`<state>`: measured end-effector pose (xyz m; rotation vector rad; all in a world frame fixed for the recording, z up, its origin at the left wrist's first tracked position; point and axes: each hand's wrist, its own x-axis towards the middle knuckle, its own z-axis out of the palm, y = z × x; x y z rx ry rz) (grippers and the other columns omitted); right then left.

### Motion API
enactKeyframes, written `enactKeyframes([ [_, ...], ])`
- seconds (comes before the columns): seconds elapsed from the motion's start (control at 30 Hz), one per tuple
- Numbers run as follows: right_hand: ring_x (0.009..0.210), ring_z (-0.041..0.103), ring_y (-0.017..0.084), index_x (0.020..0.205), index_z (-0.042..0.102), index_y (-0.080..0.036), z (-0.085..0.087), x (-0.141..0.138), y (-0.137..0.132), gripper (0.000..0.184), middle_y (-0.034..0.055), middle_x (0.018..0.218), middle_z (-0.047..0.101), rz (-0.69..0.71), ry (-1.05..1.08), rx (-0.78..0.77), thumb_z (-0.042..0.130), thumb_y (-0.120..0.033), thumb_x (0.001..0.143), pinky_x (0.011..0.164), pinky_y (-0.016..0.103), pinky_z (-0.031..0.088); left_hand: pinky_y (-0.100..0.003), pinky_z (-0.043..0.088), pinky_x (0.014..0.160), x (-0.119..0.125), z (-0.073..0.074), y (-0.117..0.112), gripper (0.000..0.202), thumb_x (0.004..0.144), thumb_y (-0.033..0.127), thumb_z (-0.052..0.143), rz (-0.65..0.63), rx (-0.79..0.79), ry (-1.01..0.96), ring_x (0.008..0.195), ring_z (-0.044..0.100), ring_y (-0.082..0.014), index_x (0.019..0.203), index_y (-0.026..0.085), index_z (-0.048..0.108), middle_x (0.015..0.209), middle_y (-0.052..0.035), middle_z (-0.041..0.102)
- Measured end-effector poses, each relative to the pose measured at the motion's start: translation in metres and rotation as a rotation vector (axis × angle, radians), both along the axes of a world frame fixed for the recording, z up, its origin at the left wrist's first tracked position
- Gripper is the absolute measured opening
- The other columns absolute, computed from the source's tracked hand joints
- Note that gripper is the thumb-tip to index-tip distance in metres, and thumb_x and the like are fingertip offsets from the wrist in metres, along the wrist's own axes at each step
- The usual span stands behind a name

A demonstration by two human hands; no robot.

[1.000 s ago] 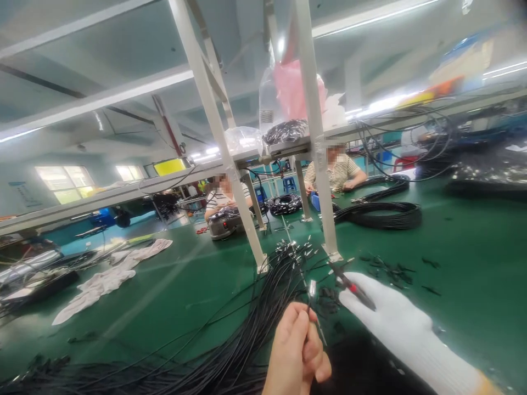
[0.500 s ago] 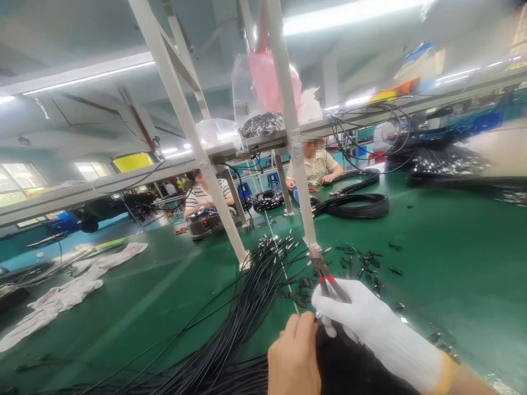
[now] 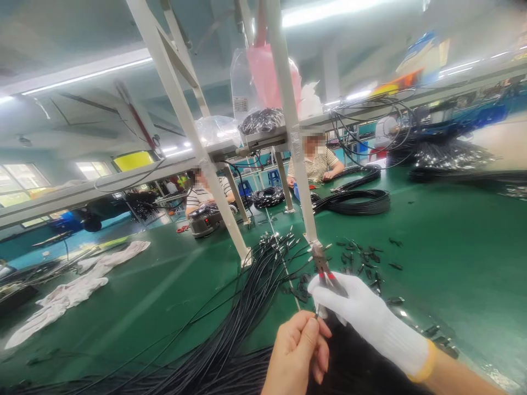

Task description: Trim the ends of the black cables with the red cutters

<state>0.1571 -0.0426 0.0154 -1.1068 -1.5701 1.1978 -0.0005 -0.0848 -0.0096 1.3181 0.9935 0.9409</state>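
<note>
My bare left hand (image 3: 298,348) is closed, with thumb and forefinger pinching a thin black cable (image 3: 317,314) whose silvery tip points up toward my right hand. My right hand (image 3: 358,307), in a white knitted glove with a yellow cuff, is wrapped round a pair of pliers (image 3: 321,262) with red marks near the joint. The jaws point away from me, and the glove hides most of the handles. Left of my hands lies a thick bundle of black cables (image 3: 242,312) with metal-tipped ends (image 3: 274,241). Small black pieces (image 3: 366,255) lie scattered beyond the glove.
White metal posts (image 3: 307,203) rise from the green table (image 3: 461,247) and carry a shelf with plastic bags (image 3: 263,77). Coiled cables (image 3: 358,202) lie farther back. Two people (image 3: 319,159) sit across the table. A white cloth (image 3: 78,296) lies at left.
My left hand has turned, so its thumb and the pinched cable tip now show. The gloved right hand and pliers have stayed nearly in place.
</note>
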Motion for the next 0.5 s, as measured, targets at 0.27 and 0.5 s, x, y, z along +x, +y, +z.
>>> enactKeyframes([
  [0.27,0.051,0.052,0.012,0.069,0.055,-0.021,-0.025,-0.005,0.009,0.037,-0.0013,0.057,0.059,0.080,-0.081,-0.039,0.048,-0.052,0.086,0.049,0.025,0.038,-0.030,0.048,0.072,-0.001,-0.002,-0.003,0.043,0.093,0.049,0.048,0.150,0.343,0.140,0.096,0.058,-0.0232,0.076,0.017,0.071,0.122,-0.0140,0.055],
  [0.5,0.056,0.052,0.013,0.064,0.052,-0.021,-0.037,-0.007,0.013,0.044,-0.0006,0.059,0.061,0.034,-0.136,0.009,0.045,-0.059,0.087,0.054,0.025,0.039,-0.034,0.047,0.081,0.000,-0.007,-0.003,0.040,0.095,0.048,0.046,0.108,0.395,0.133,0.093,0.060,-0.0234,0.080,0.017,0.068,0.106,-0.0121,0.061],
])
